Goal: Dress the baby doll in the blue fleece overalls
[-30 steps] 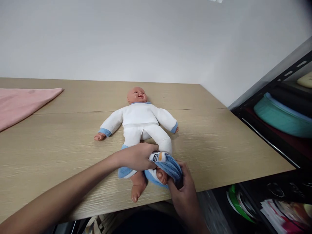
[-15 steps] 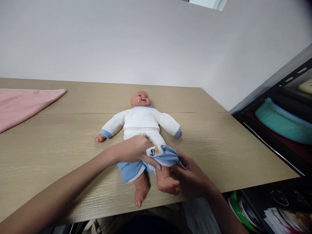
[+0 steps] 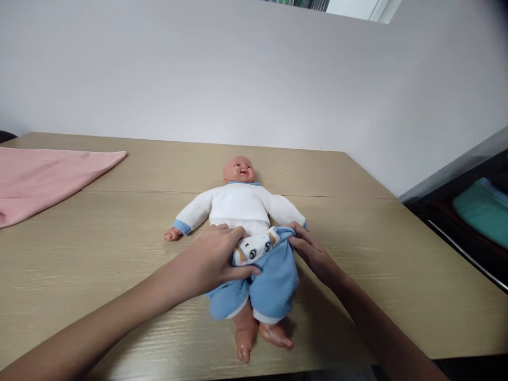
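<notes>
Our left hand (image 3: 210,259) grips the waistband (image 3: 260,248) of the blue trousers (image 3: 277,278) at ten o'clock; our right hand (image 3: 313,254) pinches it at two. We have the trousers around the legs (image 3: 245,325) of the doll (image 3: 238,203), face-up on the counter (image 3: 369,264), head (image 3: 238,169) toward twelve, a pink cloth (image 3: 51,180) toward nine.

Indoor room, exact sort unclear: wood-grain table (image 3: 99,254), pale wall (image 3: 190,79), dark rack (image 3: 440,211) holding teal item (image 3: 482,211).

A plain, pale grey wall (image 3: 198,79) stands behind a wide, light brown wooden table (image 3: 99,264) with a thin, dark line (image 3: 159,192) across its top. A black shelf (image 3: 436,198) stands by its right side.
</notes>
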A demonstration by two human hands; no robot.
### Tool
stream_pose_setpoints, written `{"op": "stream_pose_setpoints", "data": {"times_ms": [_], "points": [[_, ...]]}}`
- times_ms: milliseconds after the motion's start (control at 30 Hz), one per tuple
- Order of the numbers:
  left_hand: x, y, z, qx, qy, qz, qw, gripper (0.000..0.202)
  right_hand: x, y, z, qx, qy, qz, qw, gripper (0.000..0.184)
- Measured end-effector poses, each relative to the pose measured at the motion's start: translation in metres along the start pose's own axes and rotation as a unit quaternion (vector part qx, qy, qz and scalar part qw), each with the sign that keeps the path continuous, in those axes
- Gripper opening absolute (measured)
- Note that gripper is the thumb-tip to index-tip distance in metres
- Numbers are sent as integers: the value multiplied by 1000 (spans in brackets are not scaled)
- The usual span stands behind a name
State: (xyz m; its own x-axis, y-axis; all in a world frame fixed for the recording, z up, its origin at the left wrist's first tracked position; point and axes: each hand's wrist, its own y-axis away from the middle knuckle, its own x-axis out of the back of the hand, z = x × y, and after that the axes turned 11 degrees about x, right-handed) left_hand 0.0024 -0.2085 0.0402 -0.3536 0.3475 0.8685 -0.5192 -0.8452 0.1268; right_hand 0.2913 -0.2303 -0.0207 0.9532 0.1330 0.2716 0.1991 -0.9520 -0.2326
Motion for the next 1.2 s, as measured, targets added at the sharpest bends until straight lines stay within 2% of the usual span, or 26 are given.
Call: {"op": "stream_pose_setpoints", "data": {"times_ms": [67, 133, 200, 233, 400, 467, 600, 700, 833, 900, 1033, 1100, 1200], "points": [[11, 8, -13, 4, 36, -56, 998, 48, 0, -11, 2, -14, 4, 6, 1000, 32], [20, 12, -26, 13, 97, -99, 990, 40, 1, -18, -4, -10, 15, -60, 998, 31], [23, 13, -37, 24, 151, -100, 983, 38, 2, -23, -12, 4, 39, -135, 990, 29], [23, 12, -41, 31, 173, -84, 981, 39, 2, -25, -16, 11, 50, -148, 988, 28], [8, 0, -54, 43, 234, 53, 970, 30, -2, -33, -16, 38, 13, -59, 997, 25], [2, -7, -58, 47, 222, 80, 971, 27, -6, -39, -10, 48, 8, -48, 998, 24], [0, -31, -66, 103, 219, 81, 967, 33, -18, -61, -2, 9, 26, -35, 999, 24], [4, -45, -68, 107, 234, 72, 964, 39, -23, -75, -8, -13, 44, -32, 998, 21], [8, -39, -70, 45, 161, 111, 980, 36, -24, -78, -21, 77, 148, -28, 986, 16], [7, -38, -73, 35, 148, 139, 978, 31, -25, -80, -21, 97, 150, -27, 983, 17], [5, -56, -77, 170, 248, 117, 947, 40, -29, -97, -4, 10, 51, 6, 999, 35], [5, -65, -79, 156, 271, 91, 945, 45, -27, -105, 6, -10, 25, 24, 999, 43], [2, -63, -84, 120, 233, 74, 962, 44, -16, -100, 15, -11, 94, 14, 995, 43]]}}
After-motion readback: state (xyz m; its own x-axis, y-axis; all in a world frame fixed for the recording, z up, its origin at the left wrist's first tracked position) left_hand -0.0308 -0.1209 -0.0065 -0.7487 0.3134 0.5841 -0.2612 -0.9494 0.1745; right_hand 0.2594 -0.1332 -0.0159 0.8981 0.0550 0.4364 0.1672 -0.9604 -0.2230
